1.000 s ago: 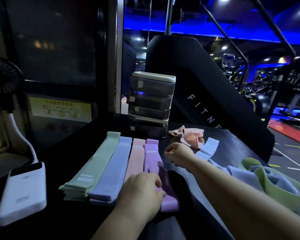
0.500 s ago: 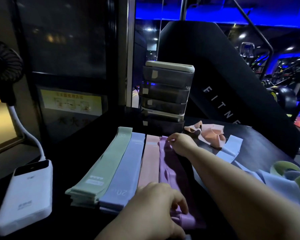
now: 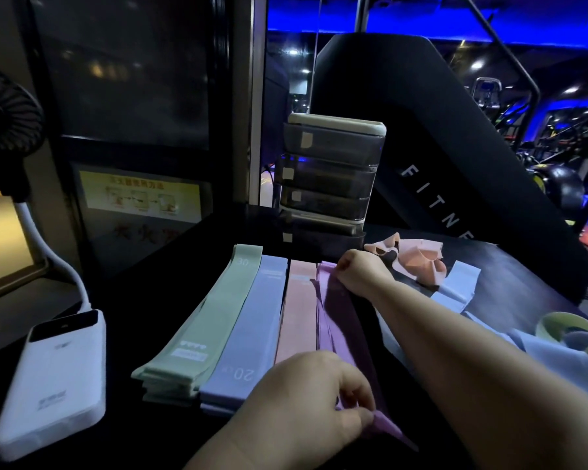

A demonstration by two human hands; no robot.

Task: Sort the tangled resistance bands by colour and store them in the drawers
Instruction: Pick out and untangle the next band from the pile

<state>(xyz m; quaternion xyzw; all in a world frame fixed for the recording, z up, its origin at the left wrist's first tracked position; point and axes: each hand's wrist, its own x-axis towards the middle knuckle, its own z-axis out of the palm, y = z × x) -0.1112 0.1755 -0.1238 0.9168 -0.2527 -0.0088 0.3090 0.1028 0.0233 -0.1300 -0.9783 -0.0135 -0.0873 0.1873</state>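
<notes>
Four flat stacks of bands lie side by side on the dark table: green [image 3: 207,320], blue [image 3: 255,327], pink [image 3: 297,313] and purple [image 3: 340,320]. My left hand [image 3: 306,405] pinches the near end of the purple band. My right hand [image 3: 362,271] grips its far end, so the band lies stretched lengthwise between them. A crumpled pink band [image 3: 418,259], a loose blue band [image 3: 455,286] and a tangle of blue and green bands [image 3: 564,340] lie to the right. The small drawer tower [image 3: 330,178] stands behind the stacks, its drawers closed.
A white power bank [image 3: 51,378] with a cable lies at the left near the table's edge, under a small black fan [image 3: 7,130]. A large black fitness machine [image 3: 455,147] rises behind the table on the right.
My right hand moved away from me to the far end of the purple stack. My left hand drew back to the near end, and the purple band now lies stretched straight.
</notes>
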